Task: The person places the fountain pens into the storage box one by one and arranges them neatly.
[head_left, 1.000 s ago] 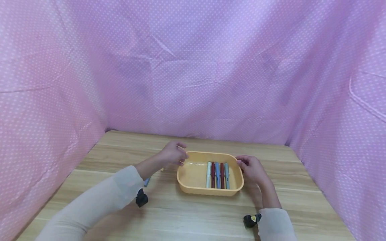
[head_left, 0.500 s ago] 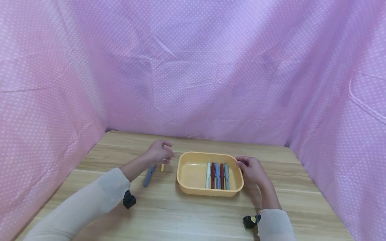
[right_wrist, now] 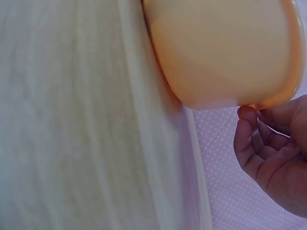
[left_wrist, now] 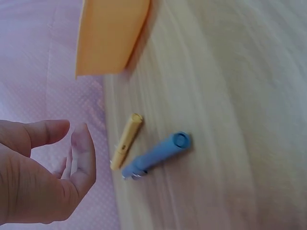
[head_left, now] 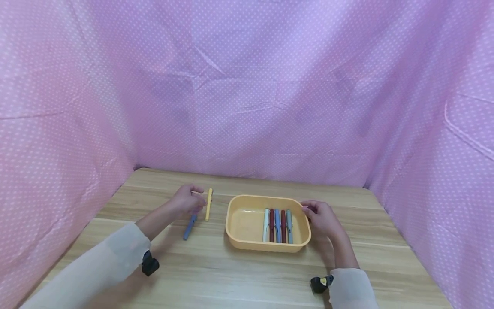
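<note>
My left hand point(head_left: 187, 199) hovers over the far end of a blue pen point(head_left: 189, 228), with its thumb and fingers apart and nothing between them. The left wrist view shows that hand point(left_wrist: 45, 177) clear of both the blue pen point(left_wrist: 160, 152) and a yellow pen point(left_wrist: 126, 140). On the table just right of the left hand lies the yellow pen point(head_left: 209, 206). With its thumb and fingertips, my right hand point(head_left: 325, 219) pinches the right rim of a yellow tray point(head_left: 266, 246). Close up, the fingertips point(right_wrist: 247, 114) meet the tray's edge point(right_wrist: 288, 96).
Inside the tray, several pens lie side by side on the right: a pale green pen point(head_left: 266, 225), dark red ones, a blue pen point(head_left: 278, 225) and a grey-green pen point(head_left: 290, 227). A wooden table point(head_left: 231, 279) is bounded by pink dotted cloth point(head_left: 251, 107).
My left hand has moved leftward from the tray's left rim to above the blue pen, uncovering the yellow pen. The right hand stays at the tray's rim.
</note>
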The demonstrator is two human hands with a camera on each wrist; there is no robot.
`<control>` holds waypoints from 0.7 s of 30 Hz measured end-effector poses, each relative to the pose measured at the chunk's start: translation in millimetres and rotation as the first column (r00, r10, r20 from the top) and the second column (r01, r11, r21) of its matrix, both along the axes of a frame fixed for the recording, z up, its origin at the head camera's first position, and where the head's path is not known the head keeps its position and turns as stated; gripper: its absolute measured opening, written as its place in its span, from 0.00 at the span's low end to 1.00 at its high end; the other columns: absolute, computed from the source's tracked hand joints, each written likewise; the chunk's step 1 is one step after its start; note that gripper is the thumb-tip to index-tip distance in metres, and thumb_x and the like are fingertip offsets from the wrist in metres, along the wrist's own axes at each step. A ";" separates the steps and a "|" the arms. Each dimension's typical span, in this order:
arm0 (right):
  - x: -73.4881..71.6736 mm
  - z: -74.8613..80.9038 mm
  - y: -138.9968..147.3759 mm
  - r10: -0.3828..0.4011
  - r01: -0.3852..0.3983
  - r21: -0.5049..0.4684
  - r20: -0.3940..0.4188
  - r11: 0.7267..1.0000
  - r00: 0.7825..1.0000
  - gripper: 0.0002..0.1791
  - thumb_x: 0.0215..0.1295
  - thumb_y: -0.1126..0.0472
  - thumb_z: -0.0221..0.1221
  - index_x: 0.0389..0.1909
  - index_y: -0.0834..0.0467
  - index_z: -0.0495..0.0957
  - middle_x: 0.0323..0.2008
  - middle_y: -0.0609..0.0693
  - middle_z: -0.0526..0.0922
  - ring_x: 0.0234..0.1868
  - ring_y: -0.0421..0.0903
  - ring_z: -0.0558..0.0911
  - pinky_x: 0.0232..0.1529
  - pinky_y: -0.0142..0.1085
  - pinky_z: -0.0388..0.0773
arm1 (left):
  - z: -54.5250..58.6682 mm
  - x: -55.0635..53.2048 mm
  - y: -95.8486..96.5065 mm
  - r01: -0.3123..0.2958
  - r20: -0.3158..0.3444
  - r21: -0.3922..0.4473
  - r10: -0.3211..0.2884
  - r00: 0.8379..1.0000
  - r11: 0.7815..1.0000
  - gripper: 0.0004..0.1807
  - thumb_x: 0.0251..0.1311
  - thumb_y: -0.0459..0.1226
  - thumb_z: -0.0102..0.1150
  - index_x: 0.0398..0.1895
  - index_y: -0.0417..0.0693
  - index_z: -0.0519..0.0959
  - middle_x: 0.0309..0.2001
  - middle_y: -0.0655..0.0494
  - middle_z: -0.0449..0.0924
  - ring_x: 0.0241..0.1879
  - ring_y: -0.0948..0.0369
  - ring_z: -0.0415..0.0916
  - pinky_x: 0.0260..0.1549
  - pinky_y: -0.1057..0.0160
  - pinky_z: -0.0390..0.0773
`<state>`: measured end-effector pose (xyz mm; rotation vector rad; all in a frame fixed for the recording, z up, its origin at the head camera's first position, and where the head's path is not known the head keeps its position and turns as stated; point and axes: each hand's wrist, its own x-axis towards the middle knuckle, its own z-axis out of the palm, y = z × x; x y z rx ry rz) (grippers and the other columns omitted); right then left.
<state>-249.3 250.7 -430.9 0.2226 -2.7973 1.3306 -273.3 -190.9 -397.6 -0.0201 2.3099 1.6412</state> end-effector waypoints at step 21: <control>-1.1 -3.7 2.9 0.003 -0.003 0.003 -0.013 1.000 1.000 0.14 0.78 0.66 0.53 0.56 0.68 0.80 0.43 0.57 0.86 0.42 0.48 0.83 0.42 0.35 0.85 | -42.3 10.5 -20.0 -0.115 -0.042 -0.157 0.110 0.993 0.981 0.33 0.52 0.23 0.71 0.62 0.32 0.69 0.49 0.38 0.79 0.35 0.55 0.83 0.32 0.59 0.88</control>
